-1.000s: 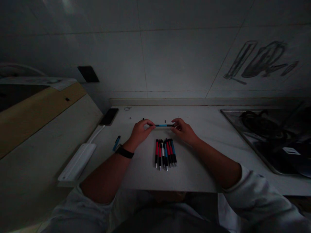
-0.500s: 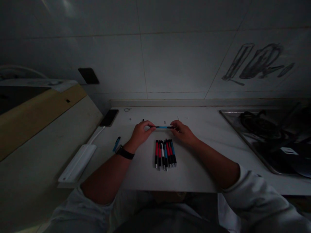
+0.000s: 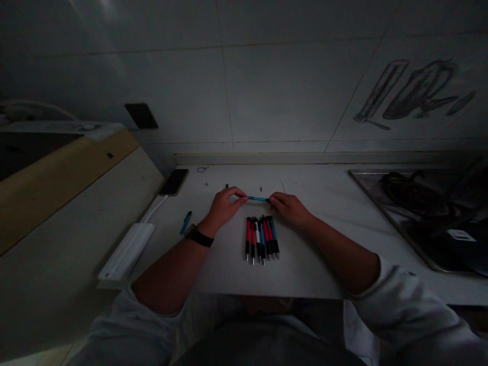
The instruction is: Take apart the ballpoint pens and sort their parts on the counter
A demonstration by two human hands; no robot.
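Both my hands hold one blue pen (image 3: 256,199) level above the white counter (image 3: 316,264). My left hand (image 3: 223,206), with a dark watch at the wrist, pinches its left end. Its right end is pinched by my right hand (image 3: 288,208). Just in front of my hands lies a tight row of several pens (image 3: 262,238) in red, blue, white and black, tips toward me.
A blue pen part (image 3: 185,222) lies to the left, near a white power strip (image 3: 126,251) at the counter's edge. A dark phone (image 3: 174,181) rests at the back left. Small loose bits lie behind my hands. A sink (image 3: 423,213) with dark items fills the right.
My hands have come closer together along the blue pen, so less of it shows between them. The view has shifted slightly.
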